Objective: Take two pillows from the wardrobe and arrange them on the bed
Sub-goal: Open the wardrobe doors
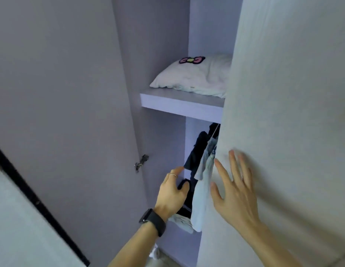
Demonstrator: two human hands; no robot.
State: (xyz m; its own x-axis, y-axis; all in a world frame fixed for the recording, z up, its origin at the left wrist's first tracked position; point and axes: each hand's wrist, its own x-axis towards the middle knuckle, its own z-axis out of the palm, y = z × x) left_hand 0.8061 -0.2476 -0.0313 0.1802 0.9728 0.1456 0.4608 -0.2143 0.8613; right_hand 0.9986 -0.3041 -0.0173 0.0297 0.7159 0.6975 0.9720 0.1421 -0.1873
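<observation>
Wardrobe [162, 54] stands open on the left side; left door [61, 93] is swung wide, w/ a metal hinge [141, 160] showing at its inner edge. Right door [283, 93] covers the right part of the inside and fills the right of the view.

One pillow [194, 76] in sight: white, rumpled, lying flat on the shelf [179, 105] in the upper compartment. Its right end is hidden behind the right door. A pink & black bow patch [192, 60] sits on its top near the back. Neither hand touches it; both are well below the shelf.

Under the shelf hang dark clothes [196, 151] and, in front of them, a pale garment [201, 199] right beside the right door's edge. A folded pale cloth [182, 221] lies lower down.

Left hand [172, 193] reaches into the lower compartment, back of hand toward the camera. Fingers loose and apart, index out toward the dark clothes, thumb spread to the side, nothing held. Can't tell if the fingertip touches the fabric. Ring [172, 175] on one finger, black watch [154, 221] on the wrist.

Right hand [233, 191] lies flat on the right door near its edge, fingers straight & fanned apart, palm to the panel, gripping nothing. Fingertips are blurred.
</observation>
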